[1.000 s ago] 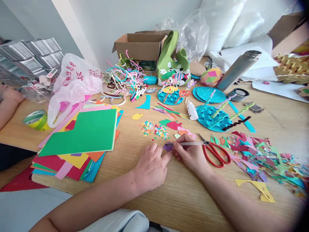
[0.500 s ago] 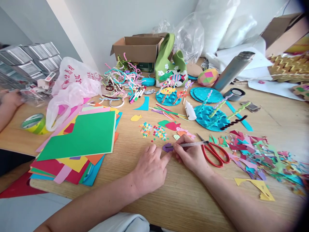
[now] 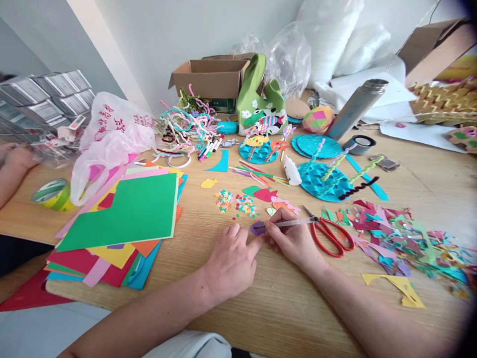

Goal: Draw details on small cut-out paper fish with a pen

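Note:
My right hand (image 3: 294,241) is closed around a slim pen (image 3: 296,222) with a clear barrel. The pen's tip rests on a small purple paper fish (image 3: 258,227) lying on the table. My left hand (image 3: 233,258) lies palm down, its index finger stretched to the fish's lower edge and the other fingers loosely bent. Part of the fish is covered by my fingers. Just beyond are paper fish in red (image 3: 265,194), pink and green, plus small piles of coloured paper dots (image 3: 246,205). Red-handled scissors (image 3: 331,236) lie right of my right hand.
Stacked coloured paper (image 3: 145,209) lies at left, near a tape roll (image 3: 52,191). Paper scraps (image 3: 402,243) spread at right. Behind stand a glue bottle (image 3: 291,171), blue discs with pipe cleaners (image 3: 324,181), a steel flask (image 3: 356,109) and a green bag (image 3: 261,107). Another person's hand (image 3: 20,156) shows far left.
The camera view has shifted slightly. Both hands keep nearly the same place, with the pen tip still on the purple fish.

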Demonstrator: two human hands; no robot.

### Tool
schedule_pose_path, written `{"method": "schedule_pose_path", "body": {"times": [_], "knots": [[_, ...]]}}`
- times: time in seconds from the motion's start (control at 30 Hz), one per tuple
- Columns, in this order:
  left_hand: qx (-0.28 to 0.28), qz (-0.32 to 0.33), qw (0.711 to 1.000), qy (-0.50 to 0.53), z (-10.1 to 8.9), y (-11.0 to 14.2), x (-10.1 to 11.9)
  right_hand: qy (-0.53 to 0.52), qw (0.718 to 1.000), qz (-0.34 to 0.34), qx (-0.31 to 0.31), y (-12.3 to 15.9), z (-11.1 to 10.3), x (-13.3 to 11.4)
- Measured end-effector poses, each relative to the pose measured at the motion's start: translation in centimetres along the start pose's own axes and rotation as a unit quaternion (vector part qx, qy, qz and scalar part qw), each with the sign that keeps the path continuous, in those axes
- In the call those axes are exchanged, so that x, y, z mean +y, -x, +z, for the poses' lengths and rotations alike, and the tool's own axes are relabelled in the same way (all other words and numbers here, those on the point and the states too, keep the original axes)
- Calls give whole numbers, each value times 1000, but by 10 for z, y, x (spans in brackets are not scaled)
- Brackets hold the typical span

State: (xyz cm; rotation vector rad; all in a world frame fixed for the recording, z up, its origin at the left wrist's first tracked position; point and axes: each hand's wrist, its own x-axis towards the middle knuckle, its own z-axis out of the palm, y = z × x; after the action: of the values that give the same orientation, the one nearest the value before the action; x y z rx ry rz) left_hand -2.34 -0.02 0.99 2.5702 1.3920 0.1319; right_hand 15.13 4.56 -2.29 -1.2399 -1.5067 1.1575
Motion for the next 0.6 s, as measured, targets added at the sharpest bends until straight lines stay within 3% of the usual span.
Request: {"method": "schedule_pose_path", "body": {"times": [0.13, 0.33, 0.6], "knots": [[14, 3, 1000, 4, 0, 0, -2, 9, 1000, -4, 1, 1, 0, 0], [24, -43, 999, -1, 0, 1, -4, 16, 1000, 0, 1, 1, 0, -3], [14, -37, 999, -11, 0, 0, -4, 6, 1000, 5, -5, 1, 0, -1]]}}
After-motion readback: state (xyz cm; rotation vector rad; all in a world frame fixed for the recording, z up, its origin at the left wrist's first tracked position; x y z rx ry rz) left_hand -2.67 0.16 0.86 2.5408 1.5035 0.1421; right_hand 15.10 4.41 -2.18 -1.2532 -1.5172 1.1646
